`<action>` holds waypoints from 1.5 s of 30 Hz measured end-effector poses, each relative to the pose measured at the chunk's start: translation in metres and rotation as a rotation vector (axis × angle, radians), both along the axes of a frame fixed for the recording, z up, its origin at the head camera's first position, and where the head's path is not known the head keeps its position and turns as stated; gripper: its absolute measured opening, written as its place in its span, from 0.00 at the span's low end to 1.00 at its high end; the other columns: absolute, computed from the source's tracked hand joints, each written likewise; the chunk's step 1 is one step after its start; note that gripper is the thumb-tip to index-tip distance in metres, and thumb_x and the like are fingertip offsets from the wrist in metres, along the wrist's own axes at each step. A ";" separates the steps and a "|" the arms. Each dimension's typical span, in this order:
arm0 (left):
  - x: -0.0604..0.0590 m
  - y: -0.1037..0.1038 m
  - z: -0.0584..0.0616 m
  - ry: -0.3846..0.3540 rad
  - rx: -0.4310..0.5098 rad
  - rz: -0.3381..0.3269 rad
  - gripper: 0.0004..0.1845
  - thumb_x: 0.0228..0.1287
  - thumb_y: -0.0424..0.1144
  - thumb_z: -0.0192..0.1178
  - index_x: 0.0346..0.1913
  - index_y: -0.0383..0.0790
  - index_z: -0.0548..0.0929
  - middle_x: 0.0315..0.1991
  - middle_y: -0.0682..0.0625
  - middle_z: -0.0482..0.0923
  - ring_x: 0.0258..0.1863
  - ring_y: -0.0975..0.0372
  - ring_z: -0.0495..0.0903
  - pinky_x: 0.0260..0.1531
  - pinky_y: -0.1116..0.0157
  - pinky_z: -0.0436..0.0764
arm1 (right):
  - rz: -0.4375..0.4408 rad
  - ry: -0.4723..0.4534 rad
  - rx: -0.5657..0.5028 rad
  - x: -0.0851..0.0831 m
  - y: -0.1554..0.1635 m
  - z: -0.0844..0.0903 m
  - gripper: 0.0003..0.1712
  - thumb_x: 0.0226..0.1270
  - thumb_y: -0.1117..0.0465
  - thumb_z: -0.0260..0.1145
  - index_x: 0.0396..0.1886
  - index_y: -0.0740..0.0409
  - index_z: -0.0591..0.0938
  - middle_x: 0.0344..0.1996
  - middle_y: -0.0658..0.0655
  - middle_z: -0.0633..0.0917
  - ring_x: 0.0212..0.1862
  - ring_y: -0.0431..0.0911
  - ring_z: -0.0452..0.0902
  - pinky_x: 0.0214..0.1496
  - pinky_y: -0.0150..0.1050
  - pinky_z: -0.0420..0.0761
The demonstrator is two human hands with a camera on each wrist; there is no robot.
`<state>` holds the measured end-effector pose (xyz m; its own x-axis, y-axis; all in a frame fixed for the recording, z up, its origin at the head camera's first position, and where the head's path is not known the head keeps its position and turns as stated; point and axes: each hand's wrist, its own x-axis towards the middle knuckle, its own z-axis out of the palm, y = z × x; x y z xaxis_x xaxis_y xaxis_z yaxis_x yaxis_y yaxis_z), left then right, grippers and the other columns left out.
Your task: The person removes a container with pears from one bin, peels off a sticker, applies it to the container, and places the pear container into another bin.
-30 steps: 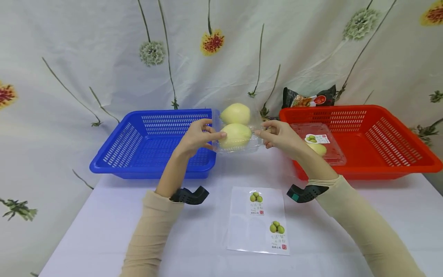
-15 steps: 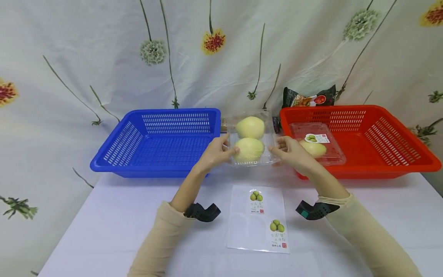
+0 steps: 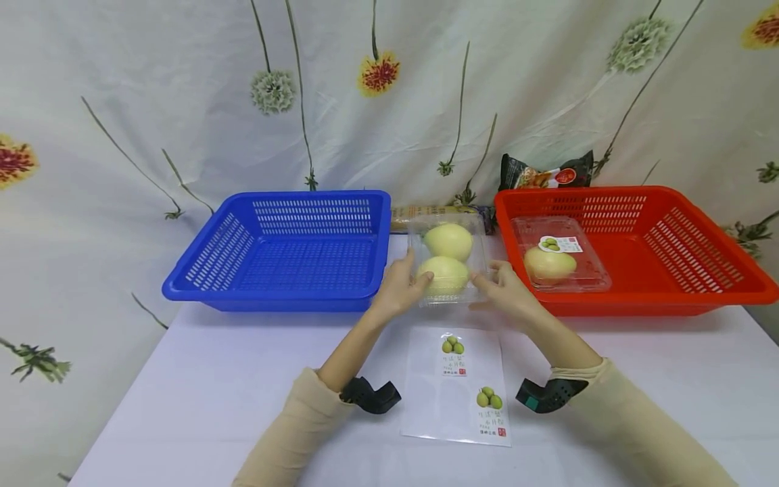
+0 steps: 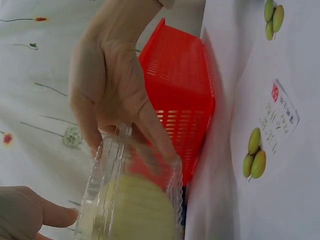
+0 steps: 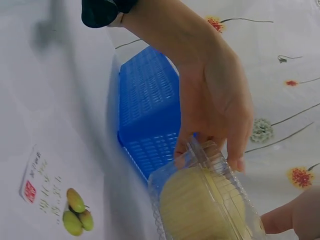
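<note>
A clear plastic clamshell box (image 3: pixel 478 245) with two pale yellow-green fruits, which look like pears (image 3: pixel 448 242), is between the two baskets. My left hand (image 3: pixel 395 289) grips its left side, thumb on the near edge. On the opposite side my right hand (image 3: pixel 510 292) holds it by the near corner. In the left wrist view the right hand (image 4: pixel 112 85) pinches the ridged plastic edge. The right wrist view shows the left hand (image 5: pixel 215 100) doing likewise. Whether the box touches the table, I cannot tell. Nearer lies a sticker sheet (image 3: pixel 426 406) with two pear labels.
On the left stands a blue basket (image 3: pixel 274 302). A red basket (image 3: pixel 645 306) on the right contains another clear box (image 3: pixel 593 277) with a label and a pale fruit. Behind are a black snack packet (image 3: pixel 544 174) and a yellowish package (image 3: pixel 404 215), partly hidden.
Both hands have brought the box down and nearer, and slightly to the right, away from the blue basket's edge. Their grip stays on its two sides. The baskets and sheet remain in place.
</note>
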<state>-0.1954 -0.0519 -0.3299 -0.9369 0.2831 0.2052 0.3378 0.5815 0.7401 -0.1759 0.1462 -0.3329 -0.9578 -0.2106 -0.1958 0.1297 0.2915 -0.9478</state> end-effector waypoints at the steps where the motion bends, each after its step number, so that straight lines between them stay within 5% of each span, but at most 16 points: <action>1: 0.001 0.002 -0.002 0.002 0.005 0.016 0.37 0.61 0.34 0.56 0.66 0.16 0.52 0.38 0.27 0.78 0.36 0.46 0.79 0.46 0.53 0.76 | -0.011 -0.012 -0.040 0.000 -0.002 -0.003 0.41 0.74 0.58 0.49 0.70 0.73 0.37 0.68 0.77 0.51 0.65 0.67 0.60 0.61 0.53 0.69; 4: 0.001 0.007 -0.009 0.009 0.026 0.074 0.39 0.60 0.37 0.58 0.67 0.18 0.53 0.59 0.24 0.66 0.61 0.37 0.64 0.66 0.45 0.53 | -0.050 -0.037 -0.127 0.000 -0.006 -0.011 0.39 0.74 0.61 0.48 0.70 0.74 0.37 0.66 0.78 0.55 0.58 0.67 0.70 0.59 0.53 0.71; 7: 0.002 0.010 -0.015 -0.011 0.062 0.106 0.39 0.59 0.36 0.59 0.67 0.20 0.54 0.61 0.25 0.64 0.62 0.36 0.62 0.66 0.43 0.47 | -0.073 -0.061 -0.172 -0.001 -0.008 -0.017 0.38 0.73 0.62 0.47 0.69 0.74 0.38 0.65 0.78 0.56 0.53 0.66 0.74 0.61 0.53 0.69; 16: 0.004 0.011 -0.026 -0.083 0.067 0.151 0.37 0.60 0.37 0.59 0.67 0.21 0.58 0.62 0.25 0.63 0.60 0.34 0.62 0.61 0.41 0.58 | -0.100 -0.137 -0.319 -0.007 -0.011 -0.029 0.38 0.71 0.66 0.47 0.70 0.75 0.38 0.66 0.77 0.53 0.66 0.66 0.55 0.58 0.57 0.69; 21: 0.005 0.011 -0.029 -0.092 0.066 0.148 0.37 0.59 0.38 0.59 0.67 0.21 0.59 0.62 0.26 0.64 0.60 0.34 0.62 0.61 0.41 0.60 | -0.112 -0.160 -0.336 -0.011 -0.009 -0.032 0.38 0.70 0.67 0.47 0.70 0.75 0.37 0.66 0.77 0.52 0.66 0.65 0.53 0.58 0.58 0.69; 25: 0.004 0.009 -0.033 -0.096 0.090 0.137 0.40 0.57 0.38 0.61 0.68 0.23 0.56 0.63 0.27 0.63 0.61 0.35 0.62 0.62 0.42 0.59 | -0.138 -0.162 -0.272 -0.013 -0.008 -0.033 0.39 0.70 0.64 0.50 0.70 0.75 0.41 0.66 0.74 0.54 0.64 0.61 0.55 0.59 0.56 0.70; 30: 0.013 0.008 -0.036 -0.219 0.156 0.186 0.49 0.55 0.40 0.64 0.70 0.24 0.46 0.66 0.25 0.56 0.65 0.36 0.57 0.64 0.44 0.57 | -0.189 -0.109 -0.100 -0.015 -0.009 -0.032 0.40 0.69 0.59 0.53 0.70 0.75 0.47 0.67 0.72 0.58 0.61 0.58 0.60 0.63 0.52 0.67; 34: 0.026 0.012 -0.041 -0.372 0.256 0.259 0.51 0.56 0.43 0.64 0.71 0.25 0.43 0.65 0.23 0.54 0.65 0.37 0.58 0.64 0.46 0.59 | -0.230 -0.049 -0.075 -0.016 -0.010 -0.034 0.29 0.70 0.58 0.52 0.62 0.75 0.63 0.54 0.69 0.70 0.52 0.55 0.65 0.55 0.46 0.70; 38: 0.035 0.017 -0.044 -0.545 0.444 0.347 0.45 0.58 0.43 0.63 0.70 0.30 0.48 0.55 0.28 0.67 0.44 0.47 0.77 0.51 0.55 0.76 | -0.283 -0.018 -0.104 -0.018 -0.014 -0.036 0.16 0.71 0.61 0.49 0.45 0.73 0.71 0.32 0.56 0.67 0.39 0.47 0.62 0.39 0.37 0.65; 41: 0.039 0.019 -0.045 -0.673 0.636 0.364 0.42 0.61 0.40 0.62 0.69 0.30 0.47 0.47 0.32 0.70 0.29 0.57 0.75 0.38 0.62 0.81 | -0.295 -0.035 -0.139 -0.018 -0.015 -0.037 0.19 0.72 0.61 0.47 0.52 0.75 0.70 0.34 0.54 0.68 0.39 0.45 0.62 0.39 0.34 0.65; 45: 0.041 0.024 -0.042 -0.715 0.839 0.355 0.42 0.63 0.33 0.58 0.69 0.27 0.41 0.45 0.32 0.70 0.29 0.59 0.77 0.41 0.63 0.82 | -0.297 -0.078 -0.208 -0.018 -0.014 -0.037 0.23 0.73 0.62 0.46 0.58 0.77 0.66 0.35 0.55 0.67 0.38 0.43 0.62 0.38 0.31 0.65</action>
<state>-0.1543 -0.0281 -0.3716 -0.9142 0.0063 -0.4051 -0.3977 -0.2051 0.8943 -0.1940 0.1319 -0.3697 -0.9670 0.0315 -0.2529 0.2539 0.0327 -0.9667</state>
